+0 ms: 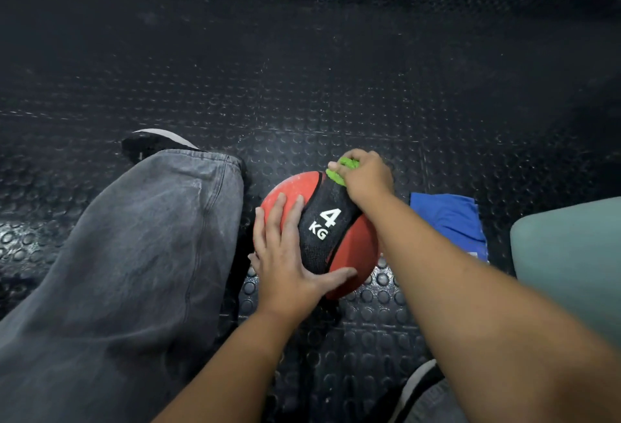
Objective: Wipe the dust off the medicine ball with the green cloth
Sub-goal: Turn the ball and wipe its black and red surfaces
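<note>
A red and black medicine ball marked "4 KG" sits on the studded black floor mat between my legs. My left hand lies flat on the ball's near left side, fingers spread and thumb along its lower front. My right hand grips a bunched green cloth and presses it against the ball's far top edge, on the black band. Most of the cloth is hidden under my fingers.
My left leg in grey jeans and a black shoe lie left of the ball. A blue cloth lies on the mat to the right, beside a pale green cushion-like object. Another shoe shows at the bottom.
</note>
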A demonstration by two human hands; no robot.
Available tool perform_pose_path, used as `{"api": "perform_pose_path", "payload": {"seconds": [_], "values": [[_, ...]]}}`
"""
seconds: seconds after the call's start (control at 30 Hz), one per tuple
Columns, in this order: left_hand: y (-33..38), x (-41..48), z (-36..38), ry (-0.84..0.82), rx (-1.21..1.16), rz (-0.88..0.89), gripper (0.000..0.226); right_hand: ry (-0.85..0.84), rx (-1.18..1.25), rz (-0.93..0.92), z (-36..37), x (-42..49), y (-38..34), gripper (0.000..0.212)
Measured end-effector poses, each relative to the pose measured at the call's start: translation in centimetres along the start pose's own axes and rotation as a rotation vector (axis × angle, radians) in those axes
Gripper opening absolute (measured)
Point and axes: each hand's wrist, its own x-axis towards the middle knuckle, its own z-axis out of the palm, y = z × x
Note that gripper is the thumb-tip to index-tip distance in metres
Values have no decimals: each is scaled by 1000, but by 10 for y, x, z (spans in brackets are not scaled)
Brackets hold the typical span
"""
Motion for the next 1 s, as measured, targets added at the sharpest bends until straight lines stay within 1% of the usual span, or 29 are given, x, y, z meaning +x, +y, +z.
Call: {"api": "perform_pose_path", "payload": {"seconds": [0.13, 0.2, 0.27, 0.33, 0.4, 0.47, 0.5, 0.53, 0.57, 0.6, 0.63, 0.67, 0.7, 0.73, 0.77, 0.83, 0.87, 0.9, 0.97, 1.0], "values": [[-5, 7, 1, 32, -55, -8, 123, 239, -46, -255, 4, -86, 8, 15], [-7, 5, 2, 40, -79, -15, 120, 287, -48, -372, 9, -121, 18, 15], [-9, 2, 4, 43, -65, 10, 121, 317, 0, -393, 9, -121, 24, 16], [-10, 1, 5, 69, -34, 46, 124, 334, 40, -297, 4, -96, 22, 13], [-12, -1, 7, 94, -8, 67, 126, 276, 80, -117, -3, -57, 22, 11], [-15, -5, 8, 90, -2, 82, 126, 115, 89, 55, -7, -16, 34, 7], [-17, -7, 7, 84, -6, 93, 126, 9, 81, 130, -7, -2, 44, 3], [-19, -8, 6, 79, -12, 107, 126, -70, 89, 186, -6, 6, 56, 9], [-21, -8, 5, 75, -17, 123, 126, -110, 128, 248, -4, 11, 66, 13], [-22, -7, 4, 65, -18, 134, 126, -95, 173, 294, -5, 11, 72, 15], [-23, -5, 3, 52, -18, 142, 125, -47, 212, 311, -8, 7, 75, 18], [-23, -3, 3, 36, -18, 147, 124, 47, 252, 307, -12, 0, 76, 29], [-22, -2, 2, 23, -13, 151, 124, 166, 269, 298, -18, -9, 73, 46], [-20, -1, 2, 13, 3, 154, 124, 270, 264, 270, -23, -20, 68, 58], [-17, -2, 4, 3, 32, 156, 124, 323, 241, 200, -26, -35, 60, 59], [-8, -7, 8, -38, 93, 148, 126, 297, 164, -1, -19, -73, 46, 38], [-2, -9, 11, -69, 110, 143, 127, 300, 101, -89, -14, -94, 43, 32], [3, -11, 12, -101, 115, 138, 127, 315, 53, -150, -10, -112, 43, 32], [13, -13, 12, -161, 116, 121, 127, 317, 5, -250, -12, -137, 50, 37], [16, -12, 11, -192, 122, 107, 129, 271, 15, -312, -17, -145, 54, 41]]}}
